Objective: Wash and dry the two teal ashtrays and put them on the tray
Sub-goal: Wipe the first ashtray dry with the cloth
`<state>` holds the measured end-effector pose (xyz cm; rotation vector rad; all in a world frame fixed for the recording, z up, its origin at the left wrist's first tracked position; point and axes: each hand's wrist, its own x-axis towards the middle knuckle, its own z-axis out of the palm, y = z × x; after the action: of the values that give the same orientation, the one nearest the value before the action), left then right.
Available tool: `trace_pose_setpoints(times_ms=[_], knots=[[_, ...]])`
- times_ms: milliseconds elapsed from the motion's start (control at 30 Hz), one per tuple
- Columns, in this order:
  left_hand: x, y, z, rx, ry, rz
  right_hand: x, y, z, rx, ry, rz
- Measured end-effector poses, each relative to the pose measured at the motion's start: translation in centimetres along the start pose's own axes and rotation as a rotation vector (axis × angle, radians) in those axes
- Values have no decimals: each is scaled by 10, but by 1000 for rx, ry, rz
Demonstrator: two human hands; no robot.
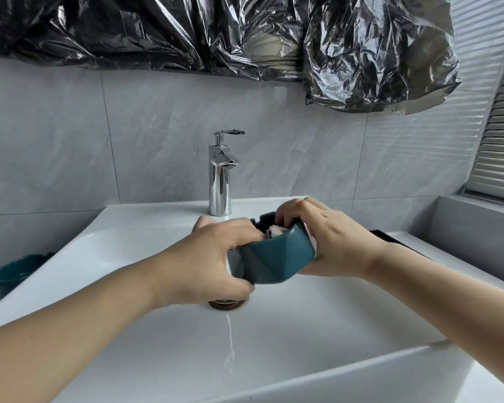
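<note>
Hands over white sink (163, 330), both busy with one teal ashtray (271, 261). Left hand (216, 257) clamped round ashtray's left side and underside, grip closed on it, thumb low near the base. Ashtray tilted, faceted wall facing camera, held above drain (227, 303), clear of basin floor. Right hand (329, 242) cupped ashtray's right side, palm on the wall, fingertips curled over rim and pressed into a pale cloth wad (275, 230) stuffed inside; grip closed on cloth and rim together. Second teal ashtray (12, 270) sat at far left, beside sink's outer edge, well apart from hands, partly cut off by sink rim. Dark tray (390, 237) edge glimpsed behind right wrist, at sink's right side, mostly hidden. Chrome faucet (220, 181) stood upright behind hands, no stream seen at spout. Thin water trail ran down basin below drain. Crinkled black plastic sheet (245, 36) hung across wall above.
</note>
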<state>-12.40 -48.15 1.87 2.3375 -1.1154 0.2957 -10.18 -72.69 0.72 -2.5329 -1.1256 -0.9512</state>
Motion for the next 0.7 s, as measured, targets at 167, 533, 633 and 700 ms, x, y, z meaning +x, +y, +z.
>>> trace_pose_setpoints(times_ms=[167, 533, 633, 700], knots=[[-1, -4, 3, 38, -28, 34, 1, 5, 5, 43, -16, 22], [1, -1, 12, -21, -154, -119, 6, -5, 4, -188, -200, -29], [1, -3, 5, -124, -108, -90, 4, -5, 0, -8, -102, -1], [0, -4, 0, -225, -76, -69, 4, -8, -3, 199, -30, 80]])
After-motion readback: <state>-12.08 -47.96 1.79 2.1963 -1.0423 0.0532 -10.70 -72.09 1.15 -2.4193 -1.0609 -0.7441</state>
